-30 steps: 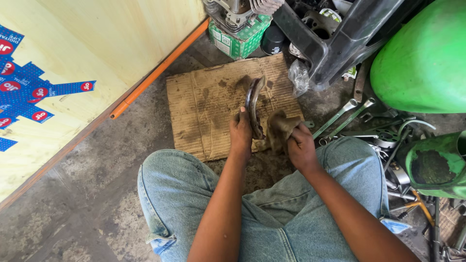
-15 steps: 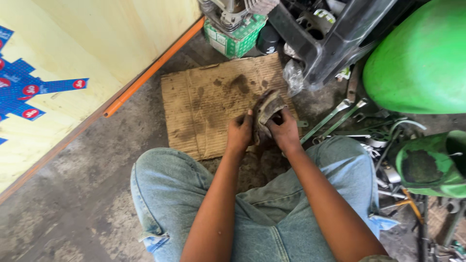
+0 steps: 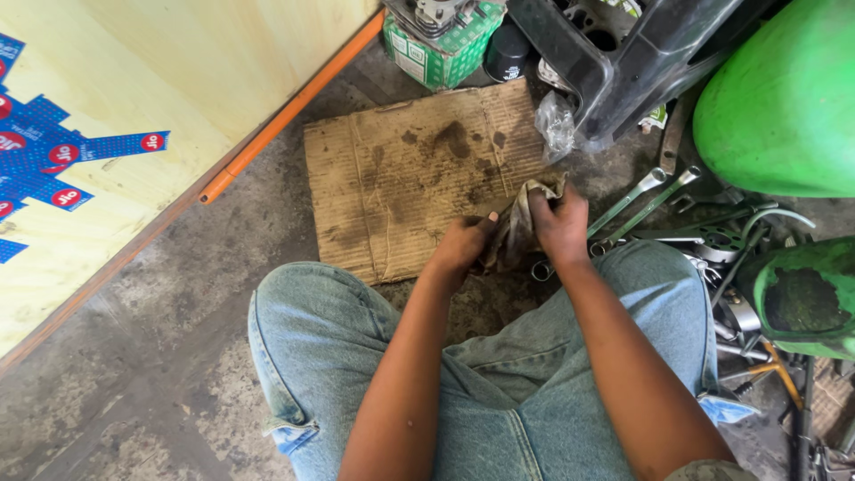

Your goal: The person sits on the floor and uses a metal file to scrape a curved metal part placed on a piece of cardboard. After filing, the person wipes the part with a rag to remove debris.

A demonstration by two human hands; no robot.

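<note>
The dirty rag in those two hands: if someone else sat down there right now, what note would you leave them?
Left hand: closed on the lower side of the dirty rag.
Right hand: grips the rag's top; the cloth is bunched between both hands, and whatever is inside is hidden.
Place: over the near edge of the stained cardboard on the concrete floor, before the knees.
Nearby: long spanners lie right of the hands.
Done or left: cannot tell how clean anything is.

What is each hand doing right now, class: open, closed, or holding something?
Left hand: closed on the dirty rag from the left side.
Right hand: closed on the same rag, gripping its top.
</note>
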